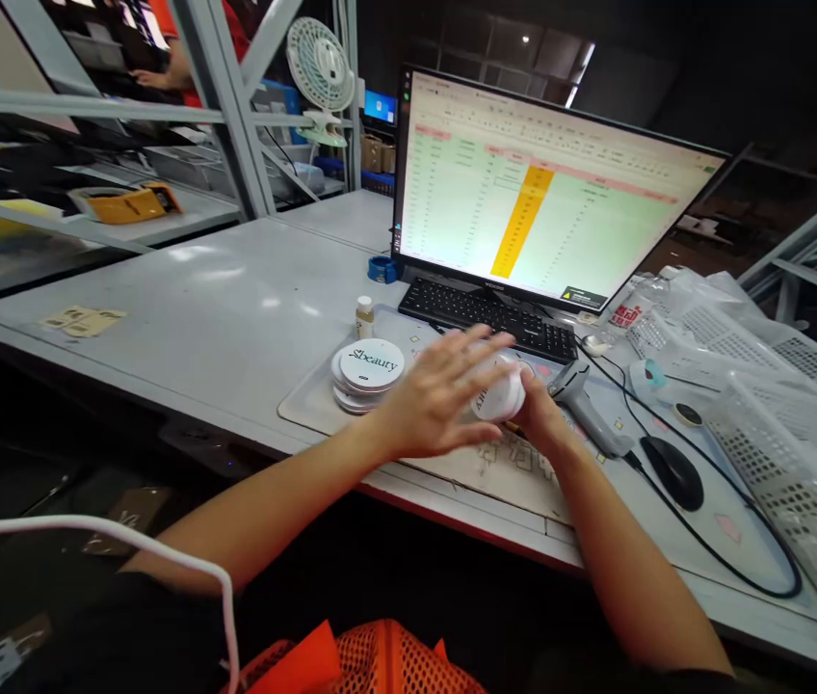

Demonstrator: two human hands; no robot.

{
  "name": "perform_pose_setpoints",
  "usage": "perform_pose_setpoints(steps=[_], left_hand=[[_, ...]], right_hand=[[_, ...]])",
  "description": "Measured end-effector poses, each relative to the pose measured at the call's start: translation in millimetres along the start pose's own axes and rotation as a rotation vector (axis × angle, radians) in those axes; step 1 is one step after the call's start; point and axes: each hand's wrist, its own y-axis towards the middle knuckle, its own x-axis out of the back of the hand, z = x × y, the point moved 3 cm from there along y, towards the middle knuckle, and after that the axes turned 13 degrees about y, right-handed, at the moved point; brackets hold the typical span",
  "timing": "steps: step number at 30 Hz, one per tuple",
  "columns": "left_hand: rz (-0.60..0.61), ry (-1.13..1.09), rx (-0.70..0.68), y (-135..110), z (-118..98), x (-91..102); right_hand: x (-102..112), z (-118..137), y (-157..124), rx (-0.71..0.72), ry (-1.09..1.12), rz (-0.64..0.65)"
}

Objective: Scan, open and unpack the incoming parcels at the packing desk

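Observation:
My right hand (540, 409) is closed round a round white compact (501, 395) just in front of the keyboard (487, 313). My left hand (444, 390) hovers beside it with its fingers stretched out and a little blurred, touching or nearly touching the compact. To the left lies a short stack of round white compacts (369, 374) printed "beauty", resting on a pale desk mat (307, 405). A small bottle (364, 316) stands behind the stack.
A monitor (545, 193) shows a green and orange spreadsheet. A grey barcode scanner (586, 405), a black mouse (672, 470) and white mesh baskets (791, 453) lie to the right. An orange mesh item (372, 660) sits below. Another person works at back left.

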Motion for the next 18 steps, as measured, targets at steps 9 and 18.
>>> perform_pose_setpoints(steps=[9,18], left_hand=[[0.435,0.180,0.664,-103.8,93.3,36.3],[0.055,0.109,0.625,-86.6,81.4,44.2]], right_hand=[[-27.4,-8.5,48.4,0.294,-1.029,-0.131],[-109.4,-8.0,99.8,0.299,-0.855,0.013]])
